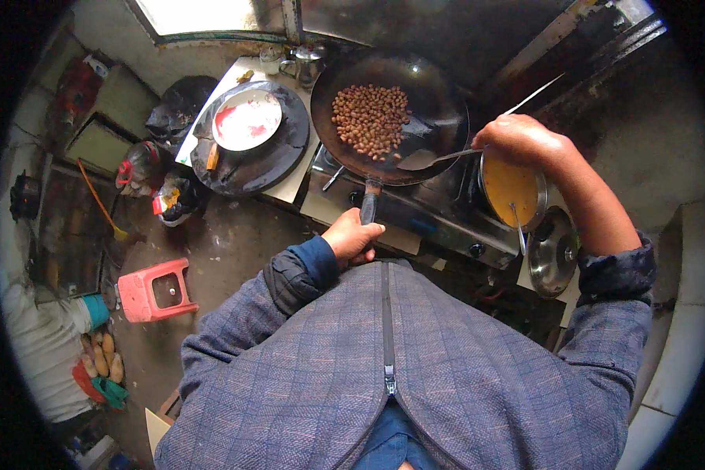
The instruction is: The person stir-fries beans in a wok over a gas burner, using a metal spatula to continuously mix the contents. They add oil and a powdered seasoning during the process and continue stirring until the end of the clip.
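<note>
Wok full-on in use, one hand on the handle, one on the spatula.
So the wok (440, 86) sits on the stove (427, 213), with a pile of small brown beans or nuts (370, 121) (can't tell which) in its left half. Left hand (354, 236) is wrapped around the end of the wok's handle (369, 205), on the near side. Right hand (521, 141), off the wok's right rim, is gripping the spatula (419, 160), blade down inside the wok just beside the pile. Right of the wok there's a pot (542, 205) of yellowish liquid with a spoon (518, 225) in it, plus a lid (554, 254). Left of the wok, a white bowl (247, 120) on a round black board (278, 168).
</note>
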{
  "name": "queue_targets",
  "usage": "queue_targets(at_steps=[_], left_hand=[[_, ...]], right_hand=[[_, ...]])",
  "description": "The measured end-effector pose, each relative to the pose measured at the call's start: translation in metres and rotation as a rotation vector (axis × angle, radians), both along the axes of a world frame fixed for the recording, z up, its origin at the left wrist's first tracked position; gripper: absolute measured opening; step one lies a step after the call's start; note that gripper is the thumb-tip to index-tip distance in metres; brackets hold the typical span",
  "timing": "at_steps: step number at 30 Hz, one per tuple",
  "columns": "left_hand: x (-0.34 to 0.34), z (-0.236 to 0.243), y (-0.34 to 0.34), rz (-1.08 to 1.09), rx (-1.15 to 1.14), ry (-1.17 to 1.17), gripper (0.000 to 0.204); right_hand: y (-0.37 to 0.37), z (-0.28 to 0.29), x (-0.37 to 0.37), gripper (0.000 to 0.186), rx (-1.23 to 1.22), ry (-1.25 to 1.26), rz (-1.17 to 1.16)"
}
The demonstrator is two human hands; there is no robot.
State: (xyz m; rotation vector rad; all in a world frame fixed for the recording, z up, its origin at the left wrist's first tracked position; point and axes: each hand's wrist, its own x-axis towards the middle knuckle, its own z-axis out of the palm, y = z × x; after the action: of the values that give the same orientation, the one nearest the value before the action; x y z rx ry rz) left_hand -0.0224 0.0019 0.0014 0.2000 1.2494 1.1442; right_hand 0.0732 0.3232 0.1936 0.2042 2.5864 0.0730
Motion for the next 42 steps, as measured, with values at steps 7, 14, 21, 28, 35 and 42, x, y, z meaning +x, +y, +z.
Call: queue_targets(at_steps=[7,14,21,28,35,42], left_hand=[[0.001,0.009,-0.001,0.023,-0.02,0.011,0.02],[-0.001,0.001,0.0,-0.001,-0.008,0.031,0.019],[-0.002,-0.001,-0.001,0.001,0.028,0.021,0.021],[-0.001,0.006,-0.001,0.005,-0.009,0.045,0.02],[0.0,0.004,0.0,0.024,-0.017,0.029,0.018],[-0.003,0.0,-0.002,-0.032,0.031,0.031,0.021]], right_hand=[[-0.037,-0.12,-0.055,0.03,-0.091,0.324,-0.203],[0.04,-0.052,-0.016,0.027,0.048,0.248,-0.196],[0.06,-0.047,0.003,0.023,0.234,0.091,-0.175],[0.031,-0.159,-0.032,0.043,0.193,0.541,-0.102],[0.024,-0.039,-0.004,0.029,0.246,0.287,0.161],[-0.007,-0.02,-0.015,0.019,-0.065,-0.056,0.032]])
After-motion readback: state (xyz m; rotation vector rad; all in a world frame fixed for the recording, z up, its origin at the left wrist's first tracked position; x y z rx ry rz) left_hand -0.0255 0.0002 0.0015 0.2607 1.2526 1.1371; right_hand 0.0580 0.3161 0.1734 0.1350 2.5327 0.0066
